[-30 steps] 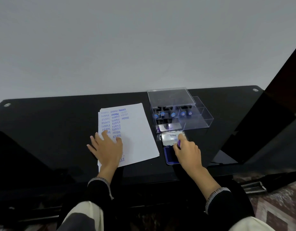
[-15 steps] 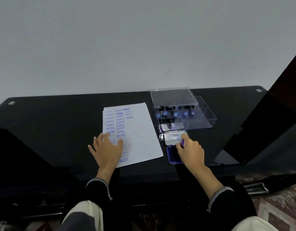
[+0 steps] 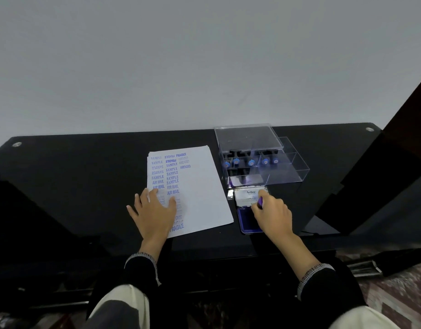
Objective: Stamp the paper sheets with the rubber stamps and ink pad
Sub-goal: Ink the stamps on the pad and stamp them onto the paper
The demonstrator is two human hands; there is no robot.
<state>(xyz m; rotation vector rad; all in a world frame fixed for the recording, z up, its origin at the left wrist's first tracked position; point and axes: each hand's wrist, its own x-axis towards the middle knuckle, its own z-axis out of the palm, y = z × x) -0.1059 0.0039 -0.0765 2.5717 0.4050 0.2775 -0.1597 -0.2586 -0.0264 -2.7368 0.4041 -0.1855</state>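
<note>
The table (image 3: 86,167) carries the paper (image 3: 202,186), long axis running away from the person, with the ink pad (image 3: 248,222) just to its right. The left hand (image 3: 155,211) lies flat on the sheet's near-left corner. The right hand (image 3: 272,213) pinches a stamp (image 3: 260,202) over the pad; the bare right column lies to its left.

A black glossy table (image 3: 86,176) is seen from above against a pale wall. A stack of paper sheets (image 3: 200,186), printed with blue stamped words such as SAMPLE, AIR MAIL and FRAGILE, is pressed flat by the left hand (image 3: 155,211). To its right, an open ink pad (image 3: 248,218) is met by a purple rubber stamp (image 3: 260,202) gripped in the right hand (image 3: 273,213). Behind it, blue-handled stamps (image 3: 249,161) are stored in a clear plastic box (image 3: 290,172).
</note>
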